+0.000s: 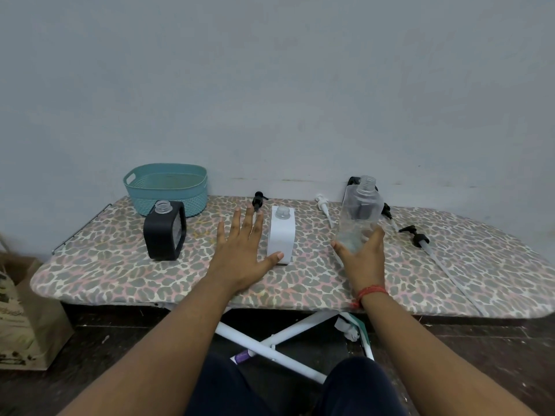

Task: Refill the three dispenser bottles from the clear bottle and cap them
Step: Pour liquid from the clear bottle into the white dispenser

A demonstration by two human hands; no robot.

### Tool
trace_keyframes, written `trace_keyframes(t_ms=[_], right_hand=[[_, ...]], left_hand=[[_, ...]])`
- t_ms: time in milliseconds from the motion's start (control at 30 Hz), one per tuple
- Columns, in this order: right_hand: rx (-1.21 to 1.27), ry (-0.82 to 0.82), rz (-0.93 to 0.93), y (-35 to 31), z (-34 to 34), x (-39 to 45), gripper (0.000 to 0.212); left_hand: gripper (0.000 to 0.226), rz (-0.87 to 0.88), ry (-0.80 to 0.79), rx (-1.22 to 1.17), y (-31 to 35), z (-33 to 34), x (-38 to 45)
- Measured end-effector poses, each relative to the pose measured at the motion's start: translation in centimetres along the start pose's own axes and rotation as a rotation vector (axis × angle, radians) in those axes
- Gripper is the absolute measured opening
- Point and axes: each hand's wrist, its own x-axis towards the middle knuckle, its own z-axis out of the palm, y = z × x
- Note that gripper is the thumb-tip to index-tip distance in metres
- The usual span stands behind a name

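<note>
The right hand [365, 256] is wrapping its fingers and thumb around the lower part of the clear bottle [359, 219], grasping it from below and behind. The bottle is standing nearly upright, its long axis running vertically with a slight lean, and its uncapped threaded neck is pointing up toward the wall. A little clear liquid is showing low in its body. Whether its base is resting on the ironing board [120, 274] or is lifted just off it cannot be told, since the hand is covering the bottom. A red thread band [371, 292] is circling the right wrist.

The left hand [244, 253] is lying open and flat, fingers spread and pointing away from the person, holding nothing. Its thumb is touching the lower front of the white dispenser bottle [282, 232], which is standing upright on the board with its open neck pointing up, between the two hands.

Farther left, the black dispenser bottle [163, 232] is standing upright, also uncapped, just in front of a teal basket [168, 187]. Behind the clear bottle, another dark dispenser bottle [353, 181] is mostly hidden.

Pump caps are lying loose on the board: a black pump [258, 201] beyond the left fingertips, a white pump [323, 205] between the white and clear bottles, and another black pump [416, 235] to the right, its long tube trailing toward the board's near edge.
</note>
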Motion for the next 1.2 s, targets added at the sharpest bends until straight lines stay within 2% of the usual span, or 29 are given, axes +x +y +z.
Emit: trace_keyframes(t_ms=[100,300,400,467,533,633,733,833,1000,1200], right_hand=[[-0.029,-0.015,0.013,0.3,-0.1,-0.2,0.084],[-0.096,-0.018,0.038,0.0,-1.1,-2.0,0.091],[-0.221,0.122,-0.077,-0.4,-1.7,-4.3,0.071],[-0.258,0.138,-0.198,-0.9,-1.5,-5.9,0.052],[-0.237,0.033,-0.282,-1.6,-0.7,-7.0,0.037],[-0.094,-0.196,-0.28,-2.9,1.1,-7.6,0.033],[0.13,-0.371,-0.091,-4.7,3.0,-7.1,0.041],[0.285,-0.442,0.109,-6.2,4.5,-6.3,0.047],[0.445,-0.504,0.119,-7.5,6.9,-6.2,0.046],[0.477,-0.514,0.088,-8.7,9.6,-7.3,0.046]], left_hand=[[0.1,0.005,-0.013,-0.001,0.2,-0.1,0.1],[0.101,0.004,-0.018,-0.009,0.2,-0.2,-0.2],[0.101,0.007,-0.008,-0.026,-0.1,0.1,-0.4],[0.103,-0.008,-0.001,-0.05,-0.1,0.4,-0.5],[0.103,-0.041,0.005,-0.107,0.1,0.6,-0.6],[0.096,-0.115,0.014,-0.332,1.1,0.5,-0.5],[0.089,-0.262,-0.009,-0.779,2.7,-0.5,-0.2],[0.072,-0.383,-0.024,-1.11,3.9,-0.9,0.2],[0.056,-0.338,-0.031,-1.344,4.9,-0.9,0.6],[0.044,-0.349,0.075,-1.343,3.4,-1.3,0.7]])
